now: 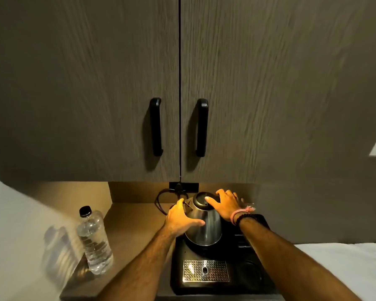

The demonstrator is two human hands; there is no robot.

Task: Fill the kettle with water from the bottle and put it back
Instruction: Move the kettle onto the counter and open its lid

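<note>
Head view: upright kettle [204, 224], spout leftward.

Kettle [204, 227]: brushed metal, glossy. Bottle [93, 240]: clear plastic. Tray [178, 276]: black, glossy, perforated metal grate [205, 270]. Cabinet doors [85, 83]: matt woodgrain.

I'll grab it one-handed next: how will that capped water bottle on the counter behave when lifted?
The water bottle looks nearly full, so probably heavy for its size. Its thin ribbed clear plastic may dent under a squeeze. Tall and narrow, it could tip if nudged high up; the cap is on, so spills seem unlikely.
</note>
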